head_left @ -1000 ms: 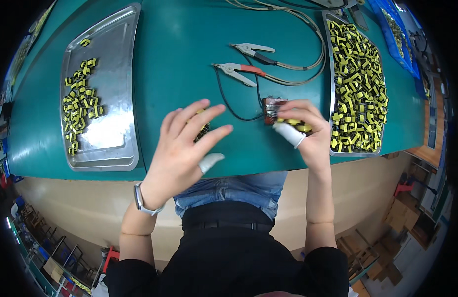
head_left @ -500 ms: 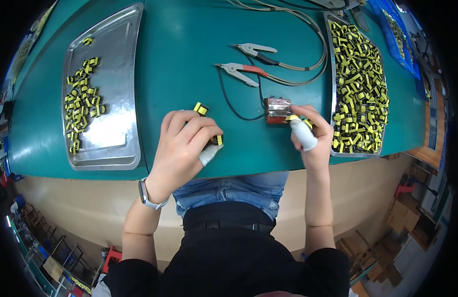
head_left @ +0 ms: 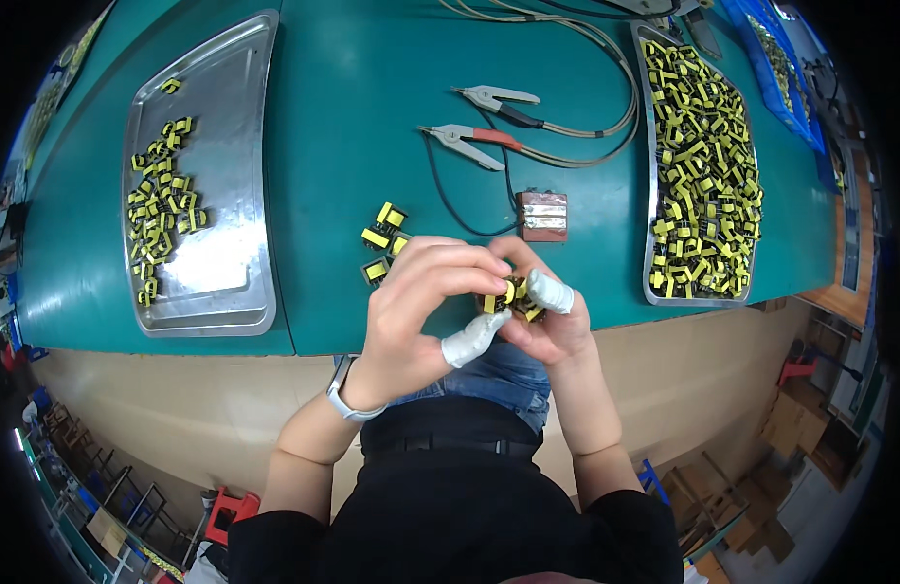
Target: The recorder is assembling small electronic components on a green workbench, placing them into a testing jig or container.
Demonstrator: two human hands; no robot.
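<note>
My hands meet over the near edge of the green table (head_left: 343, 117). My left hand (head_left: 416, 302), with a white-wrapped thumb, pinches a small yellow-and-black transformer (head_left: 495, 302). My right hand (head_left: 557, 326) is closed round at least one more transformer (head_left: 533, 312), its wrapped finger lying over it. Fingers partly hide how many it holds. Left of my hands, several loose transformers (head_left: 377, 237) lie on the table. Just beyond my right hand sits a copper-coloured block (head_left: 543, 216) with silvery strips, a black wire running from it.
At the left, a metal tray (head_left: 231, 127) carries a scattered group of transformers. A second metal tray (head_left: 652, 282) at the right is heaped with them. Two clip leads, one with a red grip (head_left: 489, 134) and one black (head_left: 523, 117), lie at the back with their cables.
My right hand has left the copper-coloured block and come left with a transformer. My left hand has moved right to meet it, uncovering loose transformers on the table.
</note>
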